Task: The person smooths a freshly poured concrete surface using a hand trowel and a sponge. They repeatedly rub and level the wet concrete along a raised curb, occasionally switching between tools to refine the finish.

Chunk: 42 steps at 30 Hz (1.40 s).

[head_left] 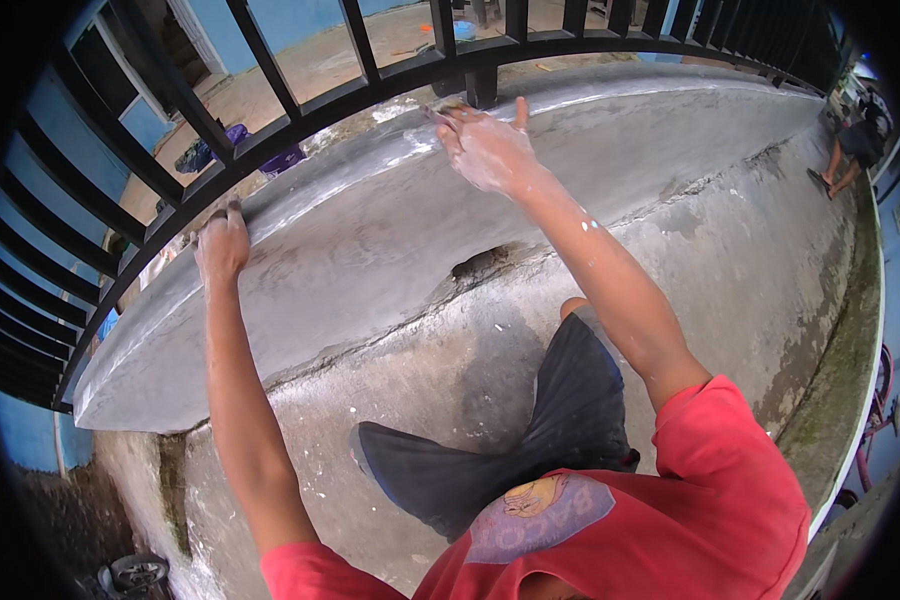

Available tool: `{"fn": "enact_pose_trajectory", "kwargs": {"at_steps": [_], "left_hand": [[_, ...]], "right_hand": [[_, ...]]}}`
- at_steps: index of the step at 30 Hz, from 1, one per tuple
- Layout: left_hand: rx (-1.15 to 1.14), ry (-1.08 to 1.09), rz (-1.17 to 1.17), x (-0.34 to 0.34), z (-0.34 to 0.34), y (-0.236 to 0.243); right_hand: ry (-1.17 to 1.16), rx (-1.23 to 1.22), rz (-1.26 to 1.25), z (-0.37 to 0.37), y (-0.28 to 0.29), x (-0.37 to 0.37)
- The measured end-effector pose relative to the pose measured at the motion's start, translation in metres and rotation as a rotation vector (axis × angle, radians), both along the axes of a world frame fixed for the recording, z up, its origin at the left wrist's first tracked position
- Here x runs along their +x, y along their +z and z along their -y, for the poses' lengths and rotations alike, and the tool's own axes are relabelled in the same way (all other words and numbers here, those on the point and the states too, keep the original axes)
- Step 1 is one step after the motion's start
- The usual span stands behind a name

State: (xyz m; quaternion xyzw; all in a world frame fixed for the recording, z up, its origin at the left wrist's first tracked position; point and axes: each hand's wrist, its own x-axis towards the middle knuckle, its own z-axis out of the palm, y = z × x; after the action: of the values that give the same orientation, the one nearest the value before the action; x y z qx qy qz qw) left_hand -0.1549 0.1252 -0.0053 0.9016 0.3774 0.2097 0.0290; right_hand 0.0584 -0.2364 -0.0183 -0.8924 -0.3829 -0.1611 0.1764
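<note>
A low grey cement wall (590, 150) curves across in front of me, with white paste smeared along its top edge. My right hand (492, 152), coated in white paste, is at that edge near a black fence post. Its thumb and some fingers are closed together, with something thin and dark at the fingertips that I cannot make out. One finger sticks up apart. Farther left, my left hand (223, 243) rests on the wall's top beside the fence, holding nothing visible. Its fingers are bent over the ledge and their tips look dark.
A black metal fence (370, 80) stands just behind the wall. Beyond it lie purple bundles (282, 160) and a blue basin (464, 30). The sloping concrete (690, 270) below has a broken hole (482, 262). Another person (858, 140) is at far right; a wheel (138, 571) shows lower left.
</note>
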Motion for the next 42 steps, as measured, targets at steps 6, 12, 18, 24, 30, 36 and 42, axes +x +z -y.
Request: {"fn": "enact_pose_trajectory", "kwargs": {"at_steps": [6,12,18,24,30,36,42], "left_hand": [[-0.103,0.028,-0.060,0.007,0.012,0.008],[0.034,-0.006,0.075,0.011,0.026,0.009],[0.064,-0.009,0.084,-0.009,0.000,-0.002],[0.024,0.029,-0.027,0.010,0.014,0.007],[-0.034,0.070,-0.029,-0.013,0.015,0.008],[-0.066,0.003,-0.028,0.004,0.030,0.018],[-0.047,0.017,0.006,-0.013,0.012,0.007]], "right_hand": [[0.120,-0.157,0.214,0.038,-0.014,0.024],[-0.138,0.198,0.416,0.066,-0.038,0.033],[0.068,0.297,0.207,-0.012,-0.047,-0.032],[-0.082,0.217,0.378,-0.058,-0.057,-0.053],[0.093,0.245,0.182,-0.050,-0.040,-0.058],[0.094,0.194,0.292,-0.151,-0.039,-0.114],[0.243,0.393,0.044,-0.113,-0.042,-0.054]]}}
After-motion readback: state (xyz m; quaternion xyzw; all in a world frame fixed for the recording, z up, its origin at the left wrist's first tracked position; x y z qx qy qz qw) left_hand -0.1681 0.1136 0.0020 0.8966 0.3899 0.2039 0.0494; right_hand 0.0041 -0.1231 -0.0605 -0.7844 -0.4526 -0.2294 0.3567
